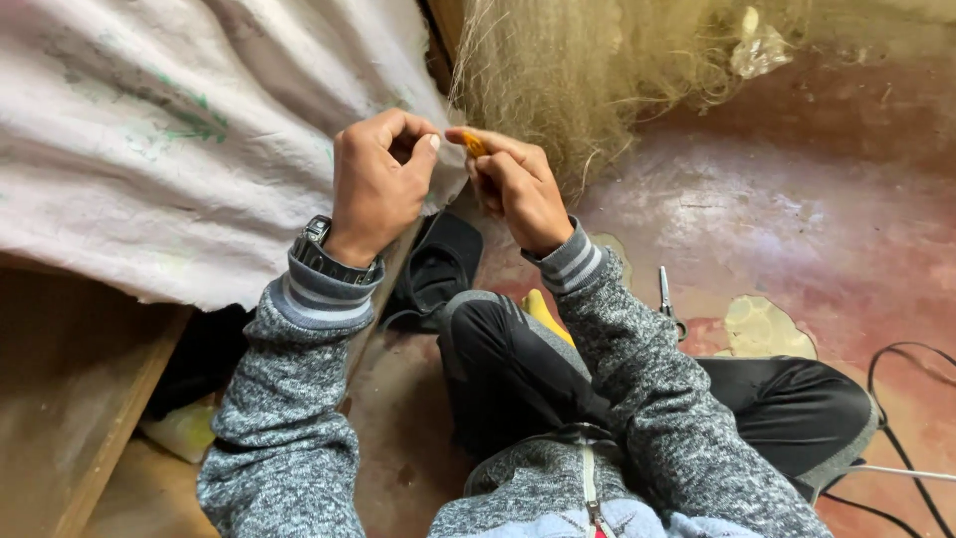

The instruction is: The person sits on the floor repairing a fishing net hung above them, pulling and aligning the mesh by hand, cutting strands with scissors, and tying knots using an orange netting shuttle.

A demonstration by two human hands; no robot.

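We have a single view, from a camera worn on the head, looking steeply down over our chest and grey knitted sleeves. It sits close: our left hand (376, 189) and right hand (518, 189) fill the upper middle, with our black-trousered crossed legs (518, 369) below and the worn reddish floor (797, 229) to the right.

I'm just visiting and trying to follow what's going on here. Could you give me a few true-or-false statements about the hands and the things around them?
1. The right hand pinches a small orange tool. True.
2. A wristwatch sits on the right wrist. False: it is on the left wrist.
3. Fine pale netting hangs just beyond the hands. True.
4. The scissors are held in the left hand. False: they lie on the floor.
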